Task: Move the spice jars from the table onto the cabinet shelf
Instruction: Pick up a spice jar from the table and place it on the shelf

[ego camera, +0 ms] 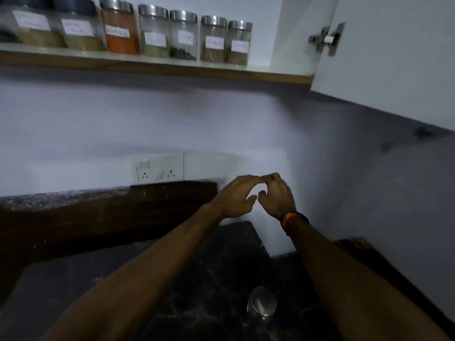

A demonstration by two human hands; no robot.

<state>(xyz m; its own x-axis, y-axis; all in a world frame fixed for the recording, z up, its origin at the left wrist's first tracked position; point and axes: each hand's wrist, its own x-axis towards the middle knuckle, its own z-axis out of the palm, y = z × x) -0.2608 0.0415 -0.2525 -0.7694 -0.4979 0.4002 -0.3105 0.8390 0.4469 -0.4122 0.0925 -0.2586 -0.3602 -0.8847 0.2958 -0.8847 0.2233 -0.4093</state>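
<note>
Only the head view is given. A row of labelled jars is seen on the shelf at the top of the frame: two dark-lidded jars at the left, the first cut off by the frame edge, then an orange-filled jar, then four steel-lidded jars, the last of which stands nearest the open cabinet door. These seven can be judged as already placed, though the labels are too blurred to be read.

One jar is seen standing on the dark table, low in the frame between the two forearms, its steel lid facing the camera. Its contents cannot be made out. No other jar is seen on the table, though part of the surface is hidden by the arms.

The left hand and the right hand are held side by side above the far edge of the table, in front of the wall, their fingertips touching or nearly so. Nothing is grasped by either; the fingers are loosely bent and relaxed. A watch is worn on the right wrist.

The task is judged to be nearly finished: one jar is left to be lifted, and free room is seen on the shelf at the right end of the row.
</note>
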